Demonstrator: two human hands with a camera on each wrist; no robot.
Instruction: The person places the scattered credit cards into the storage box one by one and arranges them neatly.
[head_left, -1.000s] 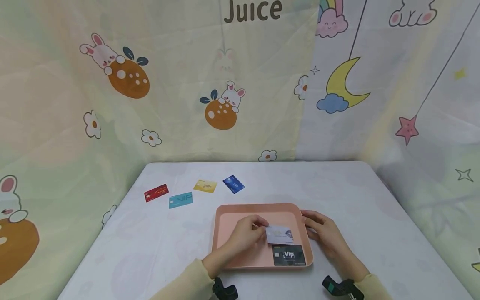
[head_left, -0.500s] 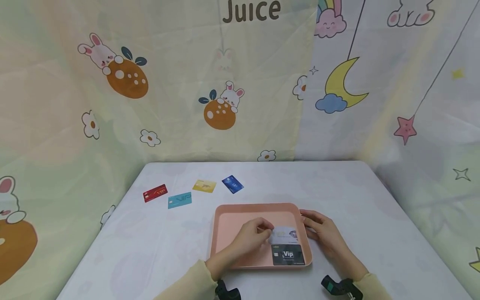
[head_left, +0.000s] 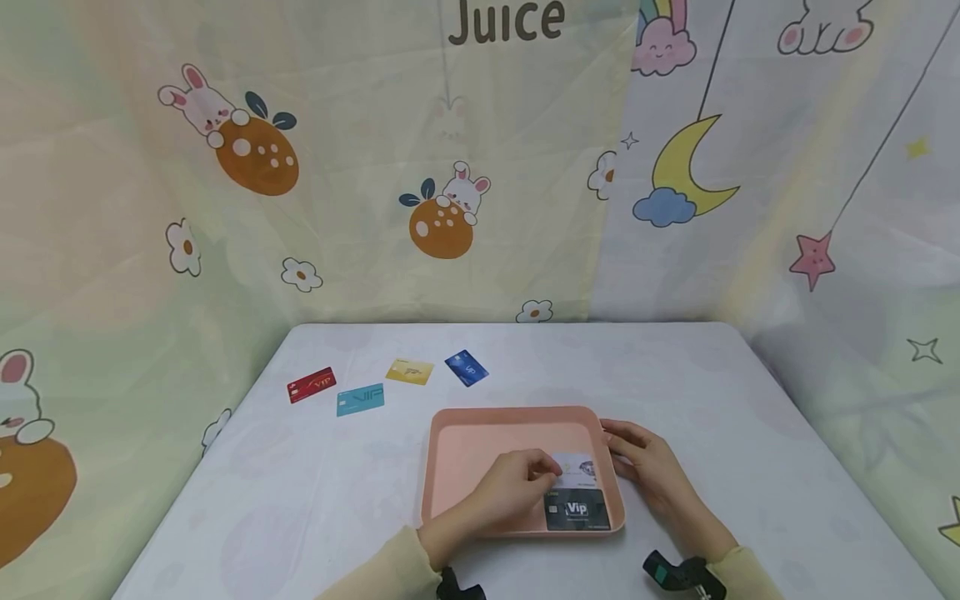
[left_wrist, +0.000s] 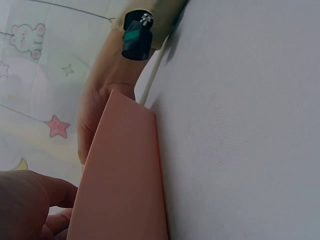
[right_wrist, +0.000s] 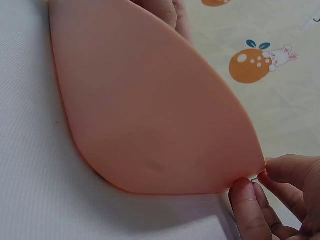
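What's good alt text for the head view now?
A person's left hand covers the left part of a white card, which lies with a black Vip card on the right inside a pink tray; the right hand holds the tray's right edge. Farther back on the white table lie a red card, teal card, yellow card and blue card.

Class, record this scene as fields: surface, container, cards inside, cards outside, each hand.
Surface: white table
Container: pink tray
Cards inside: white card, black card, at the right
Cards outside: red card, teal card, yellow card, blue card
Left hand: over white card's left end, grip unclear
Right hand: touches tray's right side
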